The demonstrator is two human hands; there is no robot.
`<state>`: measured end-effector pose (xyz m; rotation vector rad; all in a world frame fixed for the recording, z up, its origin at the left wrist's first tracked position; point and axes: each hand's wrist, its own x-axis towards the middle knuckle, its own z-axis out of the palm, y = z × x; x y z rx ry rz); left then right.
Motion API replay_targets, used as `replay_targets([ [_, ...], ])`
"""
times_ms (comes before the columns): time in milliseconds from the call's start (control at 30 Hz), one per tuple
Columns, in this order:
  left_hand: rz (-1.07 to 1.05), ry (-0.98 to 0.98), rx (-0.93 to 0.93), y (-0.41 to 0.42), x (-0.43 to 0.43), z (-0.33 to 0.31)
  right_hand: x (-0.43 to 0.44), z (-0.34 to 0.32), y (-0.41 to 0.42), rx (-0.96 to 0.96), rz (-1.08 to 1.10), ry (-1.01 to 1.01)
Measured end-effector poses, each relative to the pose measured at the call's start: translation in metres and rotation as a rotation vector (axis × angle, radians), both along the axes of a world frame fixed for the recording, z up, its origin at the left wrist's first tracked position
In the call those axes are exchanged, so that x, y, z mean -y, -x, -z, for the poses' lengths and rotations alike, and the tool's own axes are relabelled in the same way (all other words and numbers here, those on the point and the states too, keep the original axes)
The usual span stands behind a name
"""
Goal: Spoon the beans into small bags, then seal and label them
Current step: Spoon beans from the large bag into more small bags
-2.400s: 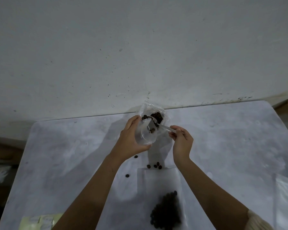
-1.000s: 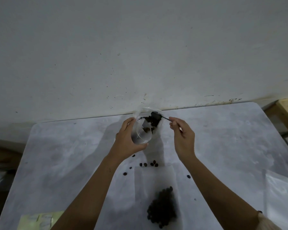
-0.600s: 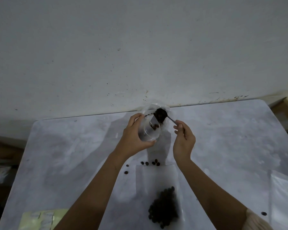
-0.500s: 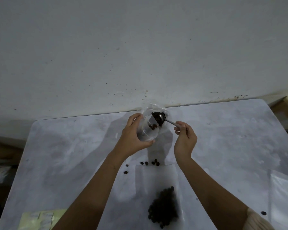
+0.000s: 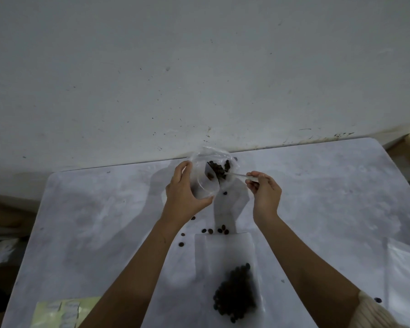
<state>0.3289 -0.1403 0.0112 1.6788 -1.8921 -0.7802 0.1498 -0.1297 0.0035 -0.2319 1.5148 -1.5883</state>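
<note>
Spoon [image 5: 237,174] lowered into bag [image 5: 205,188], near far table [image 5: 317,185] edge

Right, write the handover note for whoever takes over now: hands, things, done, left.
Left hand: grips the small clear crinkly plastic bag, held open above the pale grey table.
Right hand: pinches the thin silvery spoon, whose bowl is among dark brown beans inside that bag.
Flat clear bag: lies near the person with a heap of beans in it. Whether it is sealed cannot be told.
Stray beans lie between the two bags.
Pale yellow label sheet: near left corner.
Done: beans in both bags.
Left: sealing, labelling, probably gathering the strays.
</note>
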Motion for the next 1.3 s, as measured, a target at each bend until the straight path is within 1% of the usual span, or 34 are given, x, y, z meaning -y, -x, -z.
replay_targets([
  [133,-0.066,-0.027,0.115,-0.001,0.004,0.001,0.001,-0.018,0.009,-0.094,-0.015,0.055],
  [367,-0.041,-0.053,0.162,-0.001,0.006,-0.002,0.001,-0.051,0.02,-0.134,-0.006,0.161],
  [600,0.02,-0.078,0.103,0.001,0.005,-0.006,-0.005,-0.057,0.012,-0.253,-0.245,0.246],
  [667,0.031,-0.09,0.077,-0.001,0.004,-0.007,-0.006,-0.057,0.013,-0.244,-0.236,0.272],
  [767,0.056,-0.112,0.033,-0.006,0.003,-0.008,-0.007,-0.056,0.018,-0.241,-0.159,0.285],
  [867,0.071,-0.129,-0.033,-0.011,0.001,-0.007,-0.008,-0.049,0.019,-0.257,-0.084,0.257],
  [933,0.07,-0.137,-0.081,-0.014,-0.001,-0.007,-0.008,-0.041,0.016,-0.252,-0.087,0.223],
  [1033,0.051,-0.138,-0.127,-0.016,-0.004,-0.007,-0.009,-0.022,0.01,-0.256,-0.186,0.134],
  [1133,0.027,-0.122,-0.172,-0.018,-0.008,-0.008,-0.009,-0.003,0.003,-0.287,-0.377,0.04],
  [1200,0.014,-0.107,-0.199,-0.02,-0.009,-0.008,-0.007,0.005,-0.002,-0.359,-0.503,-0.021],
  [1300,-0.004,-0.102,-0.238,-0.023,-0.01,-0.007,-0.005,0.005,-0.008,-0.498,-0.627,-0.08],
])
